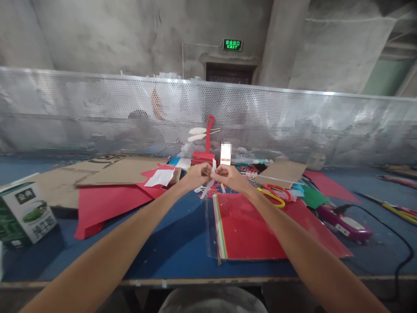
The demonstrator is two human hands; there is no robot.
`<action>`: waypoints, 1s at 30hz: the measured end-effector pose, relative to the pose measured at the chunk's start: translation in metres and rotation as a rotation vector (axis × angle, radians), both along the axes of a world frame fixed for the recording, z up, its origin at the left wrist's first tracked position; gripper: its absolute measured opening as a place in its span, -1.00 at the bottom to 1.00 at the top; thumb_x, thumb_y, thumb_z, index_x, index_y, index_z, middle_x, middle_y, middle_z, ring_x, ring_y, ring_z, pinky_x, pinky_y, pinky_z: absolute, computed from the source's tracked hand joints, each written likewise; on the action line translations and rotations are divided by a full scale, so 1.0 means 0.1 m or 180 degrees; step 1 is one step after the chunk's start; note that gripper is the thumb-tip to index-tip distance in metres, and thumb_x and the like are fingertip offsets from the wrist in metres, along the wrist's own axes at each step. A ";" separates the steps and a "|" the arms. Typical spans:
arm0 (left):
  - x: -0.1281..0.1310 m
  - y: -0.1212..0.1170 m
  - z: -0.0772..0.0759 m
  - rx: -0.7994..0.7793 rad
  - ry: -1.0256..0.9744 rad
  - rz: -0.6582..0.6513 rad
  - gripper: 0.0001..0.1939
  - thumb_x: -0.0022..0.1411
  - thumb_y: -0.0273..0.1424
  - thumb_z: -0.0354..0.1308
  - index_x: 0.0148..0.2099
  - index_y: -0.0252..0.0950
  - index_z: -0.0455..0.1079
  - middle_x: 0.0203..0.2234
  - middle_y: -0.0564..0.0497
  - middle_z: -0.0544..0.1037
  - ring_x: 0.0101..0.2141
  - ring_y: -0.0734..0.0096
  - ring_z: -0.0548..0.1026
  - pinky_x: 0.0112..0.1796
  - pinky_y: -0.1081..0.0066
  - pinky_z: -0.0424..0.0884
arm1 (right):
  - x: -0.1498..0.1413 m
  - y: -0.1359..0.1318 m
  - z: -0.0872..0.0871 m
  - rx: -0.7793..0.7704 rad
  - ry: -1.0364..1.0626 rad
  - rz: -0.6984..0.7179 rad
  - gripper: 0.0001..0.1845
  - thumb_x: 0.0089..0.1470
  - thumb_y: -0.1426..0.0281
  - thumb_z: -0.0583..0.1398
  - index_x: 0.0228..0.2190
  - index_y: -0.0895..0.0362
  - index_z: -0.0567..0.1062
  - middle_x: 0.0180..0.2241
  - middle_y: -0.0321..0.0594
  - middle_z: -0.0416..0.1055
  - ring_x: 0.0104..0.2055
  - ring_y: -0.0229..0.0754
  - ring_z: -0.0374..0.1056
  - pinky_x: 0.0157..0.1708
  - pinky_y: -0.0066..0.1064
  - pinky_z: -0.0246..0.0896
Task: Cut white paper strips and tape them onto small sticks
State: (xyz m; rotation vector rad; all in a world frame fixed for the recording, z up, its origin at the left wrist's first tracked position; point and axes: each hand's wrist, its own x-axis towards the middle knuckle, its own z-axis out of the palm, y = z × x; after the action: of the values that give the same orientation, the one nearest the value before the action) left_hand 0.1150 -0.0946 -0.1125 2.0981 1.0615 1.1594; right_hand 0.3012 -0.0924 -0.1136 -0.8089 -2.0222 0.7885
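In front of me my left hand (199,174) and my right hand (228,176) nearly meet, fingertips pinched together. Between them runs a narrow whitish strip (214,165), upright at its top and hanging down to the lower left. Both hands grip it; whether it is paper or tape I cannot tell. Something thin and yellowish shows by the left fingers, too small to name. Small red and white scraps (213,189) lie beneath the hands. Just behind, a red folded shape with a looped handle (209,141) stands next to a lit phone (225,154).
A stack of red and coloured paper sheets (250,228) lies below my right forearm, with red-and-yellow scissors (276,194) beyond. Cardboard (117,170) and red paper (110,206) sit left, near a milk carton (31,213). A purple corded tool (345,224) lies right. Perforated metal panel (276,117) closes the back.
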 end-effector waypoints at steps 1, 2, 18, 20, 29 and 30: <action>0.00 0.00 0.00 0.0030 0.0006 -0.0074 -0.85 -0.02 -0.46 0.19 -0.33 -0.33 0.32 -0.47 0.06 0.47 -0.46 0.49 0.43 -0.42 0.48 0.35 | 0.00 0.00 0.00 0.0048 -0.0011 0.0036 -0.69 -0.02 0.15 0.24 -0.42 0.14 0.37 -0.51 -0.29 0.41 -0.61 -0.33 0.25 -0.64 -0.52 0.15; 0.00 0.00 0.00 0.0051 0.0015 -0.0162 -0.85 0.00 -0.45 0.19 -0.33 -0.33 0.32 -0.47 0.06 0.46 -0.47 0.50 0.42 -0.42 0.48 0.35 | 0.00 0.00 0.00 0.0089 -0.0022 0.0063 -0.67 -0.03 0.14 0.25 -0.42 0.14 0.36 -0.51 -0.29 0.41 -0.61 -0.34 0.24 -0.64 -0.52 0.15; -0.20 -0.03 0.00 0.0838 0.1995 0.1450 -0.75 0.10 -0.45 0.06 -0.16 -0.25 0.45 -0.23 -0.11 0.55 -0.26 0.19 0.48 -0.26 0.35 0.28 | 0.14 0.09 -0.02 0.0961 -0.0931 -0.0972 -0.97 -0.05 0.42 0.20 -0.44 0.11 0.43 -0.47 -0.25 0.49 -0.43 -0.24 0.38 -0.45 -0.49 0.13; -0.27 0.00 0.01 0.0871 0.2169 0.1637 -0.76 0.11 -0.45 0.05 -0.18 -0.27 0.46 -0.23 -0.14 0.54 -0.24 0.16 0.48 -0.24 0.34 0.29 | 0.20 0.11 0.00 0.1015 -0.1074 -0.1163 -0.97 -0.05 0.43 0.20 -0.45 0.11 0.44 -0.47 -0.25 0.50 -0.42 -0.22 0.38 -0.44 -0.48 0.11; -0.52 0.08 0.05 0.1001 0.2219 0.2057 -0.80 0.18 -0.38 0.01 -0.30 -0.25 0.47 -0.29 -0.14 0.53 -0.28 0.20 0.47 -0.30 0.37 0.29 | 0.52 0.31 0.09 0.1013 -0.0812 -0.1591 -0.91 -0.01 0.38 0.19 -0.46 0.14 0.47 -0.46 -0.20 0.50 -0.41 -0.19 0.38 -0.37 -0.43 0.16; -0.52 0.09 0.06 0.1000 0.2164 0.1998 -0.79 0.18 -0.38 0.01 -0.33 -0.25 0.48 -0.30 -0.13 0.53 -0.27 0.21 0.46 -0.30 0.37 0.28 | 0.53 0.32 0.10 0.0981 -0.0677 -0.1537 -0.89 -0.01 0.35 0.19 -0.46 0.15 0.47 -0.45 -0.19 0.50 -0.40 -0.18 0.39 -0.35 -0.42 0.18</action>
State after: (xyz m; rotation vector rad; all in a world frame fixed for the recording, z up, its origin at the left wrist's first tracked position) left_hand 0.0631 -0.0853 -0.1063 2.5813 2.0771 0.9078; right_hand 0.3543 -0.0608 -0.1035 -1.1699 -1.9439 0.1183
